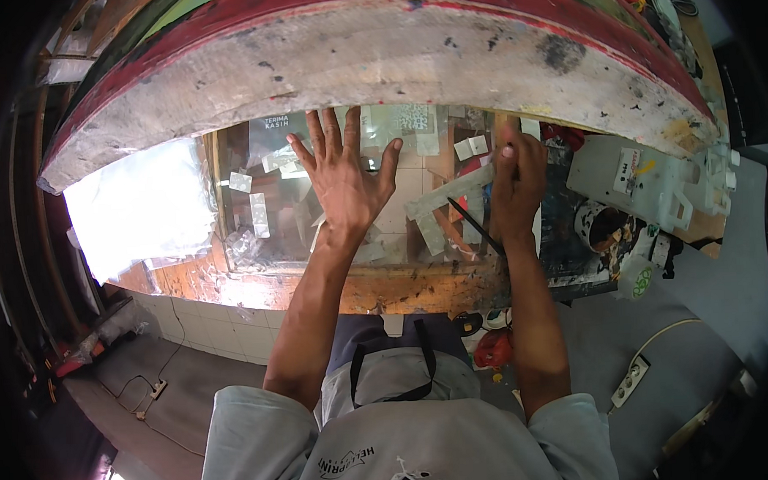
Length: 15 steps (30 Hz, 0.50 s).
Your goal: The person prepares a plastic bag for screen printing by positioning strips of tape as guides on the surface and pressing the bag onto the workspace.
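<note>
My left hand [345, 178] lies palm down with its fingers spread over the glass tabletop [385, 269]. Its fingertips reach the lower edge of a raised, stained frame [352, 59]. A clear plastic piece with pale print [266, 138] is beside those fingers. To the right, my right hand [519, 180] is curled, thumb and fingers drawn together; whatever they may hold cannot be made out. A pale tape strip [450, 193] lies on the glass just left of it. A thin black strip [475, 224] slants toward my right wrist.
Bright white sheets [142, 215] are stacked at the table's left. Several tape pieces [260, 215] stick to the glass. On the right stand a grey plastic container [653, 188] and a paint-stained tub [597, 224]. A power strip [631, 381] lies on the floor at lower right.
</note>
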Motion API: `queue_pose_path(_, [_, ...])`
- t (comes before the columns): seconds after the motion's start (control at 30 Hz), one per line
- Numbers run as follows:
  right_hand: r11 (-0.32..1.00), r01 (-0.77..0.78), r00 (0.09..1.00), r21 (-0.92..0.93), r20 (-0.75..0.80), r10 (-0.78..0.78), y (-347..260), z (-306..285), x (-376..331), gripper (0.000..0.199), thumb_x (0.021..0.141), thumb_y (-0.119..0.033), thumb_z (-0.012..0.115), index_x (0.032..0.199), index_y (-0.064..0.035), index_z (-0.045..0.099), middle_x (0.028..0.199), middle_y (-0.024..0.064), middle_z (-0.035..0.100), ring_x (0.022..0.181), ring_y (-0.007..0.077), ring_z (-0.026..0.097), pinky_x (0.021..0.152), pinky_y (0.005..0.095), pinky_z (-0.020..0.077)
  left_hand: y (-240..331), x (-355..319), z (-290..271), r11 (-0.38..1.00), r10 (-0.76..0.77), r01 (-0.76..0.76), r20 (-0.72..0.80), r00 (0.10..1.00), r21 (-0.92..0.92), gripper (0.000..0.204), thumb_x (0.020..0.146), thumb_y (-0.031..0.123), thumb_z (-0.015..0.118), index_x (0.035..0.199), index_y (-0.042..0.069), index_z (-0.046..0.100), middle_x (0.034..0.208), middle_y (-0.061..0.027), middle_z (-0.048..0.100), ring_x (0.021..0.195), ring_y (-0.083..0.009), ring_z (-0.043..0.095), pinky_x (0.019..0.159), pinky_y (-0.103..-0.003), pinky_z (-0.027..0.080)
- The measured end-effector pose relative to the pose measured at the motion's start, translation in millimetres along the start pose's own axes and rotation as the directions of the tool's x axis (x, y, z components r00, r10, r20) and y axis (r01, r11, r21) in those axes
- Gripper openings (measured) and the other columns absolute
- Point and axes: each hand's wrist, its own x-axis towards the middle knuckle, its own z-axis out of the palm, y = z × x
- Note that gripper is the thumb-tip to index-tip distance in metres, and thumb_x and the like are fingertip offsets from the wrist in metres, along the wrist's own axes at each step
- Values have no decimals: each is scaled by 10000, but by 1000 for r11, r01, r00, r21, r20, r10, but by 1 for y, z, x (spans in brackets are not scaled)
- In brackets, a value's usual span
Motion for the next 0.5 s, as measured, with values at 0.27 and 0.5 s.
queue_pose_path(0.27, [999, 53, 998, -13, -28, -53, 1, 3, 1, 271, 1031, -132, 584, 1253, 0, 668, 1166, 160, 639, 1101, 313, 584, 946, 430, 483, -2, -2, -1, 998, 31, -30, -4, 1000, 51, 814, 912, 554, 713, 1413, -65, 545, 1430, -384, 506, 1464, -529, 348, 1252, -652, 62])
queue_pose_path(0.5, [999, 48, 998, -18, -29, -48, -1, 3, 1, 263, 1030, -139, 590, 1240, -4, 673, 1151, 153, 648, 1095, 310, 589, 936, 429, 490, -5, -7, -1, 999, -6, 7, 27, 1000, -49, 853, 942, 524, 686, 1529, -33, 421, 1598, -314, 360, 1573, -449, 154, 1245, -657, 6])
